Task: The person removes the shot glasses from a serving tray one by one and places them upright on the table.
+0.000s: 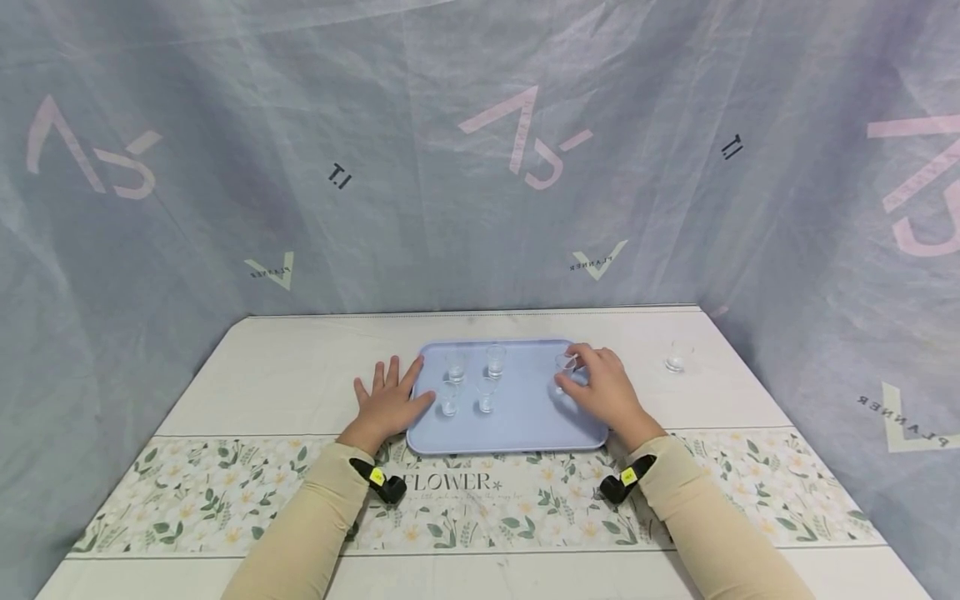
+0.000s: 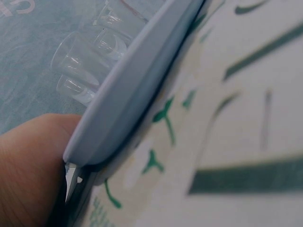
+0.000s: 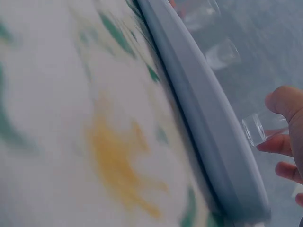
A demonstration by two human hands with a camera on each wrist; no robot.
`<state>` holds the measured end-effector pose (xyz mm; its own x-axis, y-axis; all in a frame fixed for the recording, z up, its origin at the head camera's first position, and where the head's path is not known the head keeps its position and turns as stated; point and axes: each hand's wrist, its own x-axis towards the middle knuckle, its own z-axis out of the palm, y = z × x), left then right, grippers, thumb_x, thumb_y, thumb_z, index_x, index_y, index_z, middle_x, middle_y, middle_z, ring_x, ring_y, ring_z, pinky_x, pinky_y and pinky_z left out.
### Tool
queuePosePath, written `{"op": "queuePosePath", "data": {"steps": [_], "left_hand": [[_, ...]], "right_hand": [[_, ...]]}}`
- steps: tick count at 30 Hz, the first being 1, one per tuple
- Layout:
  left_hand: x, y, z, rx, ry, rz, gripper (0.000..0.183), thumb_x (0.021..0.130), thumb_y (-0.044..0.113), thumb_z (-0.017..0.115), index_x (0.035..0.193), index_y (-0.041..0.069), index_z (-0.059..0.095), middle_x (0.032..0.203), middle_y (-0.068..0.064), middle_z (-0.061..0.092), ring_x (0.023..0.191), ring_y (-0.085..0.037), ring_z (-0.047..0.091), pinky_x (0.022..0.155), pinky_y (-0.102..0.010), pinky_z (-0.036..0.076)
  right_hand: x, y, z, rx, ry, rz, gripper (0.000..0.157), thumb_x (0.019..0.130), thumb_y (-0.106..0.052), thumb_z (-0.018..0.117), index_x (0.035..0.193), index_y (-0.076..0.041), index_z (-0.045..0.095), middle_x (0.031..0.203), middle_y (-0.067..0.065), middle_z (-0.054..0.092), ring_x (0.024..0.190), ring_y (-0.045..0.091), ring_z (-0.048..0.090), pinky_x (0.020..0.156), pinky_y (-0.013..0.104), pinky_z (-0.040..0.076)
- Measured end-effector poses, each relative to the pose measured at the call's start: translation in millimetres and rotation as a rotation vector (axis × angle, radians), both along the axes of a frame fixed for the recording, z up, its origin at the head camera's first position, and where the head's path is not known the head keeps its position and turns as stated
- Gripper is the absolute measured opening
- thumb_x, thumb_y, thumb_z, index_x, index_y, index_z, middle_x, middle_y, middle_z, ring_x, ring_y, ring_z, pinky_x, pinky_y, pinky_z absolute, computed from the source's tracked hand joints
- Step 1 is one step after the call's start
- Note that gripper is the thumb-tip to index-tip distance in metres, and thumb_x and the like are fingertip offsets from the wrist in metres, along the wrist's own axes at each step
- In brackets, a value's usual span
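Observation:
My right hand (image 1: 606,392) pinches a small clear shot glass (image 1: 564,364) between thumb and fingers, over the right part of a light blue tray (image 1: 525,429). In the right wrist view the thick base of this glass (image 3: 254,130) points toward the tray's raised edge. My left hand (image 1: 388,408) lies with fingers spread at the tray's left edge, its thumb reaching over the rim. Several more clear glasses, among them a back one (image 1: 496,362) and a front one (image 1: 486,398), stand in two rows on the tray's left half.
Another clear glass (image 1: 676,360) stands on the white tablecloth (image 1: 285,375) to the right of the tray. A floral band (image 1: 247,496) with lettering crosses the cloth before the tray. Grey-blue fabric (image 1: 420,208) encloses the table at the back and both sides.

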<state>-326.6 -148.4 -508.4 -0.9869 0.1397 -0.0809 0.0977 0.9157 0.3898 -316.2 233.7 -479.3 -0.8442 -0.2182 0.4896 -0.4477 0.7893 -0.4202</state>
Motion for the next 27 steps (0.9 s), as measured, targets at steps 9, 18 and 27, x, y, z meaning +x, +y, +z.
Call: {"op": "queuePosePath", "data": {"steps": [9, 18, 27], "left_hand": [[-0.7, 1, 0.3, -0.011, 0.014, -0.003, 0.079, 0.099, 0.063, 0.040, 0.164, 0.028, 0.013, 0.169, -0.019, -0.003, 0.153, -0.043, -0.013, 0.110, -0.071, -0.018], [4.3, 3, 5.7, -0.011, 0.008, 0.006, 0.078, 0.100, 0.062, 0.040, 0.164, 0.029, 0.013, 0.169, -0.019, -0.002, 0.153, -0.043, -0.012, 0.111, -0.070, -0.018], [-0.3, 0, 0.6, -0.010, -0.014, -0.001, 0.079, 0.100, 0.063, 0.039, 0.165, 0.029, 0.010, 0.169, -0.018, -0.006, 0.153, -0.042, -0.015, 0.110, -0.070, -0.020]], "right_hand": [[-9.8, 28, -0.9, -0.028, -0.037, -0.110, 0.041, 0.089, -0.027, 0.077, 0.122, -0.010, 0.059, 0.101, 0.011, 0.073, 0.102, 0.039, 0.059, 0.090, 0.052, 0.042], [-14.7, 49, -5.4, -0.066, -0.055, -0.184, 0.040, 0.091, -0.029, 0.075, 0.122, -0.009, 0.059, 0.098, 0.016, 0.070, 0.103, 0.044, 0.058, 0.099, 0.057, 0.036], [-17.5, 62, -9.7, -0.072, -0.080, -0.249, 0.041, 0.092, -0.029, 0.073, 0.124, -0.009, 0.057, 0.101, 0.017, 0.068, 0.104, 0.044, 0.057, 0.094, 0.058, 0.038]]}}
